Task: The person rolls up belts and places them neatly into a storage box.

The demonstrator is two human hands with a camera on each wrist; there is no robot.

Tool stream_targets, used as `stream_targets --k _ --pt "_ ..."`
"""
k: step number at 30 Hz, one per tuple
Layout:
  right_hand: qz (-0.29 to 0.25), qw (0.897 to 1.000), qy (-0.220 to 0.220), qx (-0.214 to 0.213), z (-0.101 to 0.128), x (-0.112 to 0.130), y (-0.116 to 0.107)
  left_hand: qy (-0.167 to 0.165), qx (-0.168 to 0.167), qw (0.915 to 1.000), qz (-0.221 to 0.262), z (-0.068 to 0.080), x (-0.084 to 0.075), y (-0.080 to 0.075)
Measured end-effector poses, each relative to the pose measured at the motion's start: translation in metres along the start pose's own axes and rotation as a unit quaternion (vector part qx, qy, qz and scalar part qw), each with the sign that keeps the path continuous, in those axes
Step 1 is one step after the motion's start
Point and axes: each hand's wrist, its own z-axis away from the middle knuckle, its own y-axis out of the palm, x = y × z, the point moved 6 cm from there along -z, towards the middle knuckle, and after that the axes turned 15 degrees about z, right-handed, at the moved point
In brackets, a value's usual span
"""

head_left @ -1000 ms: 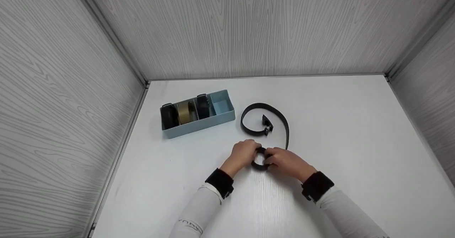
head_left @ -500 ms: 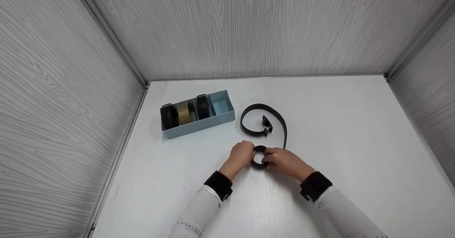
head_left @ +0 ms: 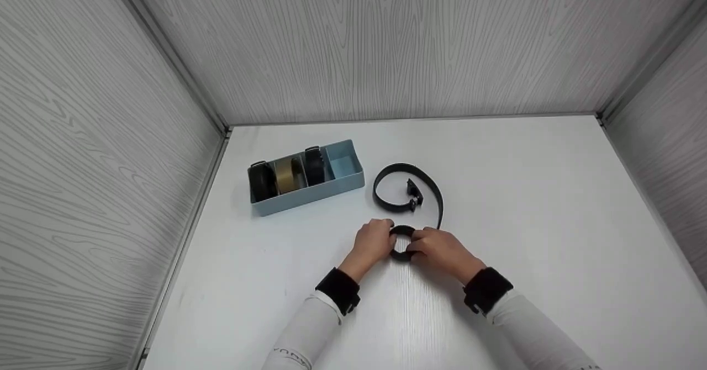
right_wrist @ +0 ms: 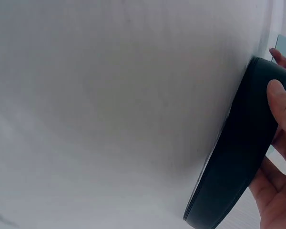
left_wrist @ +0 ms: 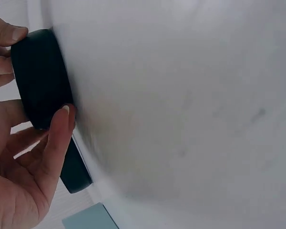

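A black belt (head_left: 436, 193) lies on the white table (head_left: 552, 221), its near end wound into a small roll (head_left: 402, 243) and its free end curving away to the buckle (head_left: 414, 194). My left hand (head_left: 374, 241) grips the roll from the left and my right hand (head_left: 439, 251) grips it from the right. In the left wrist view my thumb and fingers (left_wrist: 57, 129) curl round the black roll (left_wrist: 40, 78). The right wrist view shows my fingers (right_wrist: 279, 107) wrapped over the roll's edge (right_wrist: 240, 152).
A light blue divided box (head_left: 323, 190) stands at the back left of the table, holding two black rolled belts (head_left: 260, 181) and a tan one (head_left: 287, 175); its rightmost compartment (head_left: 345, 164) holds nothing. Grey wood-grain walls (head_left: 386, 44) enclose the table on three sides.
Both hands have moved slightly away from me with the roll. The loose part of the belt has grown shorter and its curve has drawn in toward the roll.
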Motion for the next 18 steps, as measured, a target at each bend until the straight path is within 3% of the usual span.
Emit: stream_targets --k 3,8,13,18 --pt "0.013 1.0 -0.014 -0.007 0.0006 0.0014 -0.0008 -0.004 -0.004 1.0 0.006 0.0007 -0.0025 -0.0014" --pt "-0.003 0.999 -0.054 -0.003 0.0034 0.0018 -0.002 0.059 0.021 0.9974 -0.035 -0.0001 -0.0083 -0.0032" --pt "-0.024 0.998 -0.057 0.005 0.0031 0.0032 -0.0011 0.1 0.031 0.9928 -0.058 -0.0014 -0.0092 -0.003" --pt "0.011 0.999 -0.033 -0.004 -0.0015 0.0091 0.0004 0.067 0.021 0.9967 -0.042 -0.0006 -0.0055 -0.003"
